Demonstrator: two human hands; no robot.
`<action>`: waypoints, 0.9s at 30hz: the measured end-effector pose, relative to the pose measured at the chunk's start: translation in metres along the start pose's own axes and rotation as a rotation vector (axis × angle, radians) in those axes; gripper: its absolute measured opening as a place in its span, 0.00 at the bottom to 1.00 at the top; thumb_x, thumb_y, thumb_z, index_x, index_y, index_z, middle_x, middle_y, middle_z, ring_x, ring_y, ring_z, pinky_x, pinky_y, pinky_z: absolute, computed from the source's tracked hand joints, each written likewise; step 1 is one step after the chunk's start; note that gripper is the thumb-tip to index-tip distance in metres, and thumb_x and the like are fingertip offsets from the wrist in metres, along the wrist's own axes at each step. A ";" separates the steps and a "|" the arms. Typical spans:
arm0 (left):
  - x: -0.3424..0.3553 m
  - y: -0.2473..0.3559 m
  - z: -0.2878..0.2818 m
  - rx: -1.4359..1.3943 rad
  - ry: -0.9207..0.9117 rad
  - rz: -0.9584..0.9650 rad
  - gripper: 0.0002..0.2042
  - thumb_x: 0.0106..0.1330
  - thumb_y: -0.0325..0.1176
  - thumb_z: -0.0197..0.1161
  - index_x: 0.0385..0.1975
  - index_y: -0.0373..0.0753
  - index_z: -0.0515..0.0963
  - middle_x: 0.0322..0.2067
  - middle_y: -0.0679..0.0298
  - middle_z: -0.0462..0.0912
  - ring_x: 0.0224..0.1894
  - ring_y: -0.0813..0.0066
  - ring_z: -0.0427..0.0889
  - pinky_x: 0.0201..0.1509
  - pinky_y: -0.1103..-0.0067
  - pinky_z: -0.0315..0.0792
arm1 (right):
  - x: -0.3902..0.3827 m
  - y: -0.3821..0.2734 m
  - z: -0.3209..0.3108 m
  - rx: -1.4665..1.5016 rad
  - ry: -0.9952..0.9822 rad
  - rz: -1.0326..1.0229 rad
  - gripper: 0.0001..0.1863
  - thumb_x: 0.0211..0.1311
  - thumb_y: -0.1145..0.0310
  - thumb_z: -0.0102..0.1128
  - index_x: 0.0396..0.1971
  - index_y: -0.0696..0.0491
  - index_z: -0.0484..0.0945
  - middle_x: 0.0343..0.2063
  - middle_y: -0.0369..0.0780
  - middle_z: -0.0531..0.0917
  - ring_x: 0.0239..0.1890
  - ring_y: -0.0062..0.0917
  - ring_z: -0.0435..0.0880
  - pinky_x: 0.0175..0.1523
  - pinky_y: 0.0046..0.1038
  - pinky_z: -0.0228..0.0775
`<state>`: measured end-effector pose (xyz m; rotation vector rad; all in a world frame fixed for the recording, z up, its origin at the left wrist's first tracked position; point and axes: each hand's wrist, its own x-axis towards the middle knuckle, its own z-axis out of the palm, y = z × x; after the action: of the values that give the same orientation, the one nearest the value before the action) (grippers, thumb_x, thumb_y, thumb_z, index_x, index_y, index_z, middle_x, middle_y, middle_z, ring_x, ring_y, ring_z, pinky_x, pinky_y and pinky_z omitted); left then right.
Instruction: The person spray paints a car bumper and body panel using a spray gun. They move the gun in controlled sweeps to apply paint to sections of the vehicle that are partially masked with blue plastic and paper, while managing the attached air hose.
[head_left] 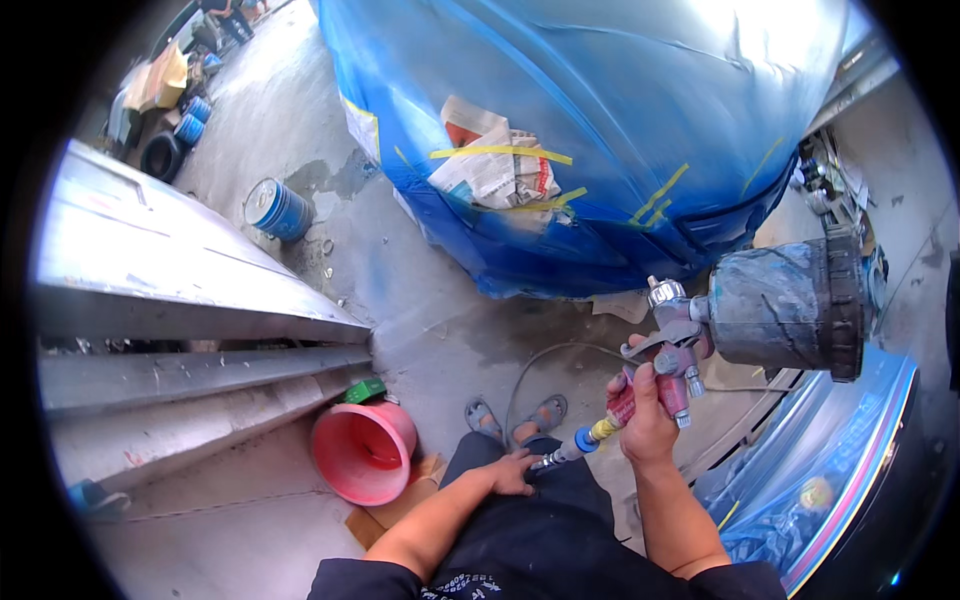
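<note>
My right hand (645,410) grips a stained red spray gun (672,365) by its handle. A large grey, paint-smeared cup (775,305) sticks out sideways from the gun, and a yellow and blue coupling (590,438) hangs below the handle. My left hand (510,471) is at my thigh with its fingers loosely apart, beside the metal end of the coupling; whether it touches that fitting is unclear. A thin hose (530,365) curves over the floor. Ahead, a large object wrapped in blue plastic (600,80) has yellow tape and newspaper (490,180) stuck on it.
Pale metal panels (170,250) stand at left, above a red bucket (340,445) and green box (365,389). A blue pail (278,210) and tires (161,156) sit farther off, near a person (226,15). Plastic-covered bodywork (800,470) is at lower right.
</note>
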<state>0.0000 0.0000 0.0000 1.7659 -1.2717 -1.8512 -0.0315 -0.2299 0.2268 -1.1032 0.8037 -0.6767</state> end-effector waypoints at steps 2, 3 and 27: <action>0.006 0.000 0.016 -0.130 0.125 0.098 0.34 0.53 0.46 0.65 0.61 0.42 0.63 0.59 0.47 0.62 0.64 0.50 0.60 0.66 0.65 0.57 | 0.008 -0.007 0.007 0.022 -0.061 -0.029 0.20 0.66 0.64 0.51 0.55 0.56 0.65 0.29 0.34 0.74 0.28 0.15 0.75 0.33 0.18 0.69; 0.022 -0.005 0.035 -0.206 0.089 0.116 0.31 0.53 0.45 0.65 0.58 0.42 0.66 0.57 0.48 0.65 0.62 0.49 0.62 0.64 0.65 0.59 | 0.001 -0.005 0.014 -0.048 -0.061 -0.023 0.20 0.67 0.64 0.51 0.55 0.56 0.66 0.29 0.34 0.74 0.28 0.15 0.75 0.33 0.18 0.69; 0.051 -0.158 0.246 -0.399 0.751 -0.740 0.19 0.62 0.38 0.55 0.53 0.43 0.70 0.61 0.53 0.63 0.62 0.53 0.63 0.63 0.66 0.60 | 0.010 0.214 0.015 -0.317 -0.064 0.278 0.19 0.65 0.54 0.53 0.46 0.53 0.75 0.19 0.32 0.75 0.20 0.13 0.72 0.26 0.17 0.64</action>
<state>-0.1776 0.1500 -0.1842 2.4847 0.0395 -1.3011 0.0035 -0.1641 0.0258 -1.2595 1.0099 -0.2840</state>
